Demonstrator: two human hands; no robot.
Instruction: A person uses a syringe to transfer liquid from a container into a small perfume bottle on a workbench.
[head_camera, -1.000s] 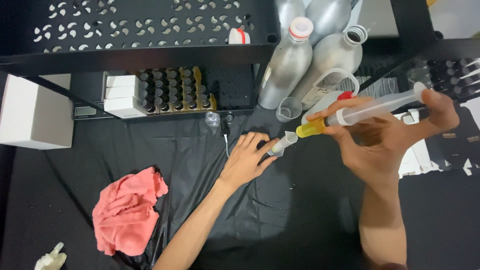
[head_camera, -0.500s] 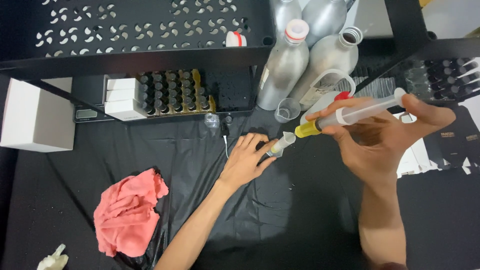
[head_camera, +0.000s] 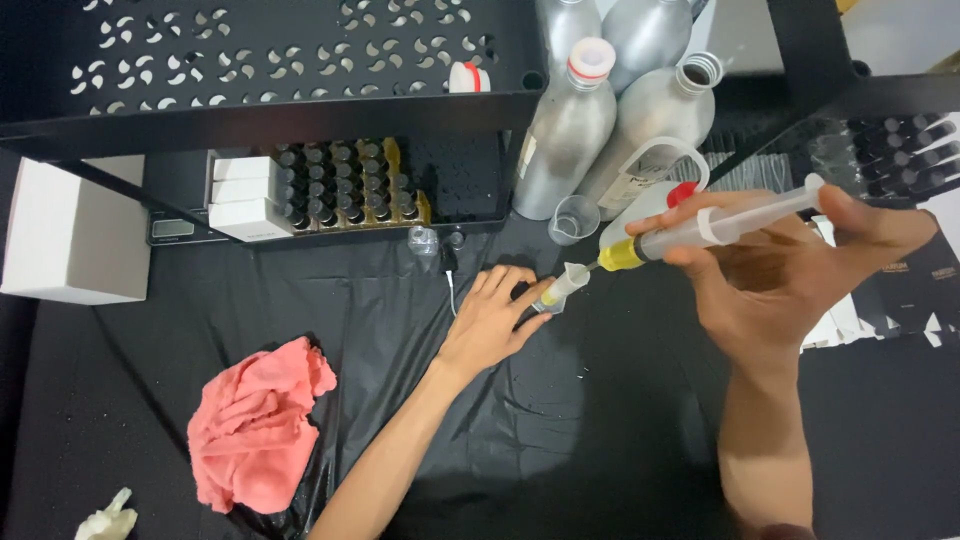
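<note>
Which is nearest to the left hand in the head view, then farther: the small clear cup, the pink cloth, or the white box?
From the left hand:
1. Small clear cup, up and right, by the metal bottles.
2. Pink cloth, lower left on the black sheet.
3. White box, far left.

Black-covered table (head_camera: 620, 440): pink rag (head_camera: 255, 425), white box (head_camera: 70, 230)

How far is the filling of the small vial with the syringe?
Done: the syringe looks loaded, its yellow tip at the small vial. In hand: the left hand steadies the vial on the black cloth while the right hand holds the syringe, thumb on the plunger. Left: the rack of dark vials stands behind.
</note>
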